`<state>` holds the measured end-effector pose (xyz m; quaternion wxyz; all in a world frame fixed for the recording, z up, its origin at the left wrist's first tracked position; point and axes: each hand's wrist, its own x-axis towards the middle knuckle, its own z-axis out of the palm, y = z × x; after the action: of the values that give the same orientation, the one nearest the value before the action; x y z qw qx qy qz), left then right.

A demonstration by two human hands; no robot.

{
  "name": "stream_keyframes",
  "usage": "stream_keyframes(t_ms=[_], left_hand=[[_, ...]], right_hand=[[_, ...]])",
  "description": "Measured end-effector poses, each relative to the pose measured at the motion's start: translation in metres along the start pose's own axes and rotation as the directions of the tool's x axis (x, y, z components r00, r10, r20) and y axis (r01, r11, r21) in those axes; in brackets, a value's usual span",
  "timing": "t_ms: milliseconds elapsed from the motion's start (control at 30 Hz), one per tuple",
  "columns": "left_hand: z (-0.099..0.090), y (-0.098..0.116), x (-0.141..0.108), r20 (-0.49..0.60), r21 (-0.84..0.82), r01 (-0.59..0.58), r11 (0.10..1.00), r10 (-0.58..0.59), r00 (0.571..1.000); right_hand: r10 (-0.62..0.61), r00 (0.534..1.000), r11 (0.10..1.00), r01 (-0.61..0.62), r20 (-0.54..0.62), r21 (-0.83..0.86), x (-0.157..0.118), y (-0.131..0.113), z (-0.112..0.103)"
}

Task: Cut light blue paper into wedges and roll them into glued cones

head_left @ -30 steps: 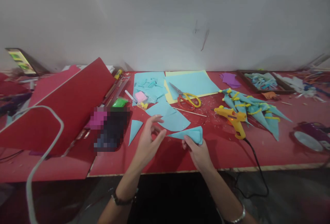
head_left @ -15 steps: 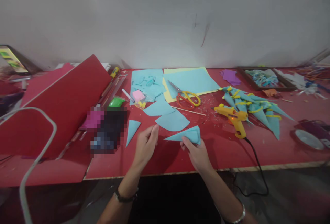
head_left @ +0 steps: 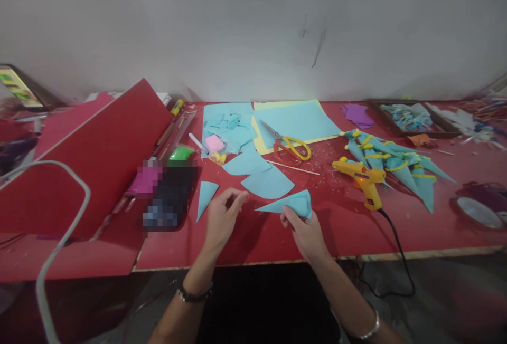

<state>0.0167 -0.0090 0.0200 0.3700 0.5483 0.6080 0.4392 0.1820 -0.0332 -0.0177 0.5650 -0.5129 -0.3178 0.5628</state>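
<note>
Red flat tabletop (head_left: 245, 251), light-blue paper fan pieces (head_left: 268, 182) mid-table, front one right of the other. Behind them, right: large light-blue rectangular paper sheet (head_left: 304, 117) on pale-yellow paper sheet (head_left: 259, 145). Yellow-and-red-handled metal scissors (head_left: 293, 149) partly on both sheets; thin pale wooden stick (head_left: 295, 168) in front. Yellow plastic glue gun (head_left: 368, 178) right of stick, beside pile of pointed blue paper cones (head_left: 396, 162). Dark rectangular tray (head_left: 439, 134) behind pile, purple paper pieces (head_left: 357, 115) left of tray. Narrow blue paper triangle (head_left: 206, 196) left of fan pieces. Large flat red board (head_left: 106, 159) far left, green plastic packet (head_left: 180, 154) right of it.
</note>
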Motion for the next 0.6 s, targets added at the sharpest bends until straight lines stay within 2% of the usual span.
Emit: stream_keyframes(t_ms=[200, 400, 600], left_hand=[[0.005, -0.012, -0.002, 0.045, 0.053, -0.008, 0.999, 0.005, 0.999], [0.013, -0.022, -0.003, -0.06, -0.197, -0.006, 0.98, -0.006, 0.998], [0.007, -0.013, 0.0, -0.038, -0.091, -0.044, 0.995, 0.041, 0.998]], right_hand=[[0.007, 1.0, 1.0, -0.007, 0.007, 0.002, 0.0, 0.001, 0.0], [0.01, 1.0, 1.0, -0.01, -0.019, 0.004, 0.0, 0.003, -0.001], [0.008, 1.0, 1.0, -0.008, -0.012, 0.013, 0.0, 0.003, -0.001]])
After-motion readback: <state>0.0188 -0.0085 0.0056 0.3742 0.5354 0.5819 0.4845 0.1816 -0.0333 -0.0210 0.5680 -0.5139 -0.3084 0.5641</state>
